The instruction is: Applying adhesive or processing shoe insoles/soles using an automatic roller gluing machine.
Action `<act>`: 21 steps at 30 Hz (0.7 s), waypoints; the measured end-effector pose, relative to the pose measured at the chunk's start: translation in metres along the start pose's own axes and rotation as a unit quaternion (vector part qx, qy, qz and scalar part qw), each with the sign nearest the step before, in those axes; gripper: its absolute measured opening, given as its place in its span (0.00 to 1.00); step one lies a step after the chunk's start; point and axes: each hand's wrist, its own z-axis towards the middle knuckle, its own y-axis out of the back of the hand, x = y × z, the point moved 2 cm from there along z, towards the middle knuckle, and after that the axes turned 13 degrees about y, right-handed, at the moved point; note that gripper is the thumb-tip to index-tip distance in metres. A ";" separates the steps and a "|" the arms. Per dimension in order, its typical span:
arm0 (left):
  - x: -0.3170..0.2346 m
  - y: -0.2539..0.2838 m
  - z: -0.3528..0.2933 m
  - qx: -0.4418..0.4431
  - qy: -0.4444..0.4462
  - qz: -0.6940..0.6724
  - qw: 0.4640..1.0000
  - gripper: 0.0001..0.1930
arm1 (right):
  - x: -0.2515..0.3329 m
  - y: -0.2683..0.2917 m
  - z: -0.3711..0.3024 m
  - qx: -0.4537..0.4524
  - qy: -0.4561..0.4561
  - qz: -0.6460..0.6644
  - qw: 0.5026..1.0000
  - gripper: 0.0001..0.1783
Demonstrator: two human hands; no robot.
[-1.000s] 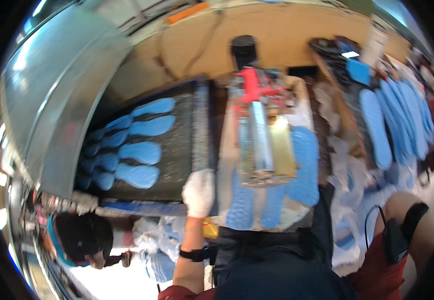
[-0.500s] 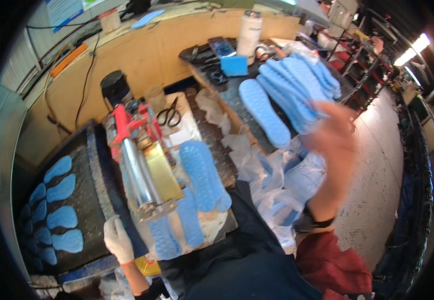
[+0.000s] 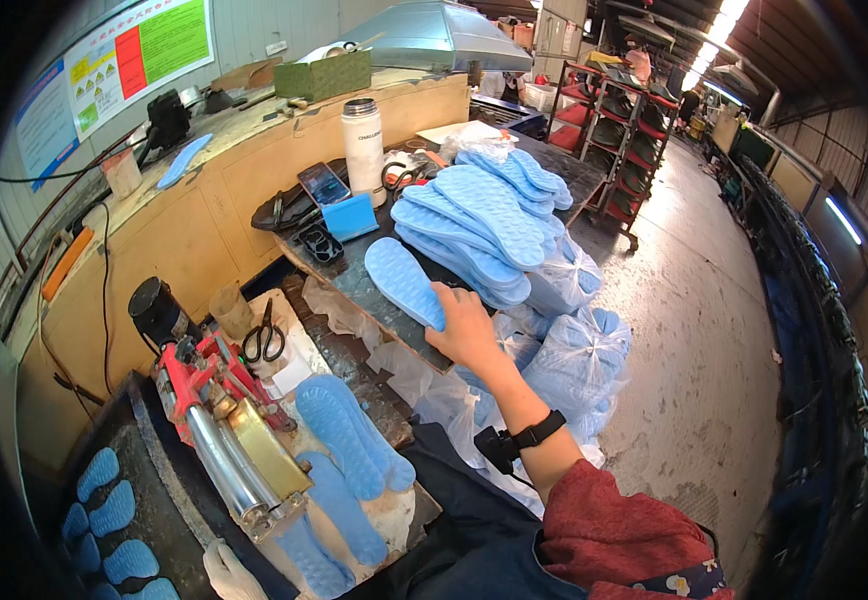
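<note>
My right hand (image 3: 466,328) is bare and closes on the near end of a single blue insole (image 3: 401,278), which lies on the dark side table beside a heap of blue insoles (image 3: 469,215). At the lower edge, my left hand (image 3: 229,572) in a white glove lies at the rim of the dark belt (image 3: 179,480); its fingers barely show. A roller machine (image 3: 244,450) with red arms, metal rollers and a brass-coloured block stands near it. Several blue insoles (image 3: 344,435) rest on the board beside the machine, some overlapping.
More insoles (image 3: 112,508) lie on the belt. Scissors (image 3: 265,340) and a dark can (image 3: 159,308) stand behind the machine. A white bottle (image 3: 363,150), phone (image 3: 324,184) and blue box (image 3: 350,217) are at the table's back. Bagged insoles (image 3: 579,360) sit beside the table; a rack (image 3: 614,140) stands beyond.
My right hand has moved left and down from beside the heap onto the single insole. The view has swung right, so the left glove now sits at the lower edge.
</note>
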 end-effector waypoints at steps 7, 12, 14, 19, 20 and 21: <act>-0.006 0.005 -0.003 0.030 0.035 -0.003 0.999 0.21 | 0.049 0.052 -0.012 -0.120 0.089 -0.015 0.989 0.31; 0.022 -0.009 0.004 -0.009 0.041 -0.029 0.999 0.16 | 0.097 0.019 -0.052 0.118 0.050 0.410 0.903 0.19; 0.034 -0.011 0.002 -0.005 0.074 -0.038 0.997 0.14 | 0.089 -0.024 -0.069 0.120 0.055 0.379 0.916 0.17; 0.006 -0.021 0.012 -0.001 0.027 -0.081 0.996 0.13 | 0.089 -0.074 -0.100 0.160 -0.029 0.402 0.901 0.19; 0.010 -0.022 0.012 -0.002 0.040 -0.088 0.995 0.13 | 0.093 -0.083 -0.101 0.176 -0.088 0.444 0.874 0.20; 0.012 -0.021 0.012 -0.003 0.049 -0.098 0.994 0.12 | 0.102 -0.091 -0.103 0.186 -0.082 0.452 0.869 0.20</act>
